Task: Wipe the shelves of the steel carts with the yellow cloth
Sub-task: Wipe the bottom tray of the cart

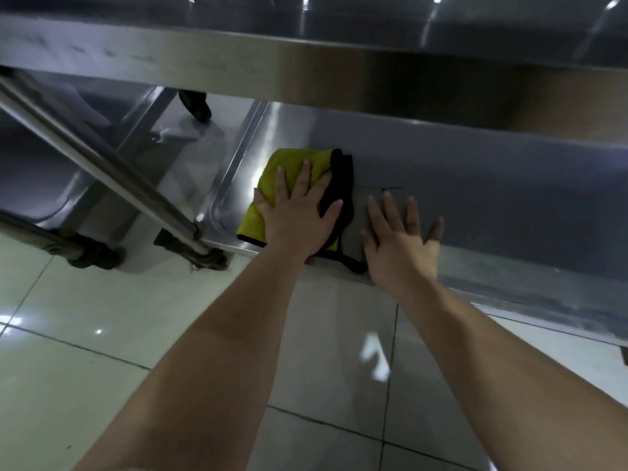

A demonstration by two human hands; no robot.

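The left hand, fingers spread, presses the yellow cloth on the low shelf's near left corner; the right hand lies flat just beside it. The cloth overhangs the near edge and, not gripped, may slip to the floor.

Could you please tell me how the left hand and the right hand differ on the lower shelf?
The left hand presses flat on the yellow cloth; the right hand is spread over the bare lower shelf beside it. The left hand sits nearer the shelf's corner, the right hand further along. Both have straight, spread fingers.
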